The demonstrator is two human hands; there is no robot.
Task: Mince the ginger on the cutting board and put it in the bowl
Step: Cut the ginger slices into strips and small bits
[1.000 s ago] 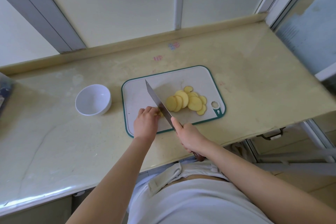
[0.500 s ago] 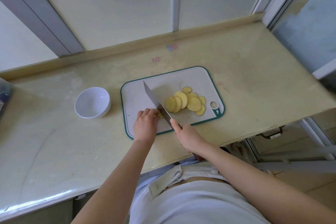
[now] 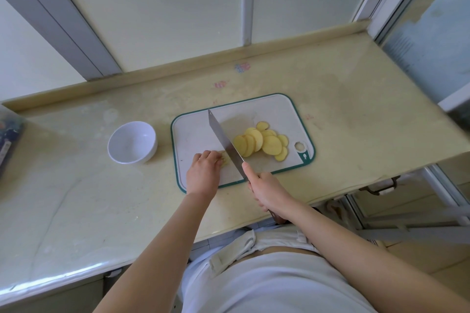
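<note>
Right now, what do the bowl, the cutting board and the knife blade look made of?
Bowl: glossy white, likely ceramic or melamine, by its sheen. Cutting board: probably matte white plastic, with a moulded green rim. Knife blade: flat grey metal, likely steel.

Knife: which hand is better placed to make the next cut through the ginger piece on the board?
Right. The right hand grips the knife, whose blade lies just beside the ginger piece that the left hand holds down on the cutting board. The left hand is busy steadying it.
</note>
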